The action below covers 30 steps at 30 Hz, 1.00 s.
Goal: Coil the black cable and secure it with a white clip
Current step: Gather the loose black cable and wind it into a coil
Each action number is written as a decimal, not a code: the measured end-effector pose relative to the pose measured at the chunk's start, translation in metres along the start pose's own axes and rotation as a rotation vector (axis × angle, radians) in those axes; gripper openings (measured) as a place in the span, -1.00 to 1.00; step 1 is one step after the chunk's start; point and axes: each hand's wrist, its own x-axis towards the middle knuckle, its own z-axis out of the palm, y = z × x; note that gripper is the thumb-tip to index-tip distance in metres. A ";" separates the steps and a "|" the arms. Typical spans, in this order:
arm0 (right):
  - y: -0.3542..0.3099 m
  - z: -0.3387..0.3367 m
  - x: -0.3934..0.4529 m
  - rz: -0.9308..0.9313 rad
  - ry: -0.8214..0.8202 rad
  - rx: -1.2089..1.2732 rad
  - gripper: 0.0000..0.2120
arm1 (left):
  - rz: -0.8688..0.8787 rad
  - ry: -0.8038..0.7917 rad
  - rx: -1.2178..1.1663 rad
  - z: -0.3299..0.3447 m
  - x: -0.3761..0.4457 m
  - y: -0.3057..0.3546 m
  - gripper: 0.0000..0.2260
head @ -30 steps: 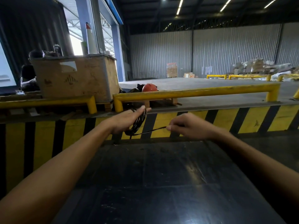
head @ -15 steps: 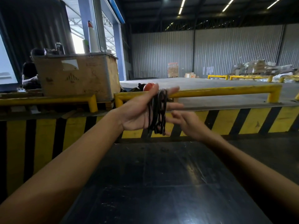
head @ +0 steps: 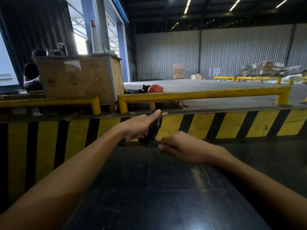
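The black cable (head: 152, 129) is mostly wound up. It sits in a bunch of loops around the left hand (head: 138, 126), held up in the air over the far edge of the dark table (head: 149, 188). The left hand has its fingers out straight, and the loops hang around them, so it holds the cable that way and does not squeeze it. The right hand (head: 181, 147) is just beside the bottom of the loops, low and to the right. Its fingers are curled in. It may be pinching the loose end of the cable, but I cannot tell, because it is blurry there. I think the winding is almost done. No white clip shows anywhere, so the clip step is not yet done.
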 end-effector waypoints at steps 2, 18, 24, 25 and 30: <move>0.004 -0.018 -0.005 -0.070 0.028 -0.002 -0.84 | -0.050 -0.071 0.106 0.006 -0.009 0.002 -0.58; 0.044 0.004 -0.031 0.168 0.441 0.831 -0.76 | 0.051 -0.294 -0.377 0.054 -0.009 0.002 -0.56; 0.036 0.017 -0.032 0.200 0.477 1.168 -0.67 | 0.094 -0.454 -0.570 0.062 -0.008 0.006 -0.62; 0.034 0.018 -0.032 0.202 0.454 1.231 -0.67 | 0.091 -0.480 -0.597 0.062 -0.008 0.006 -0.63; 0.030 0.021 -0.037 0.192 0.357 1.410 -0.65 | 0.082 -0.604 -0.686 0.066 -0.006 0.001 -0.63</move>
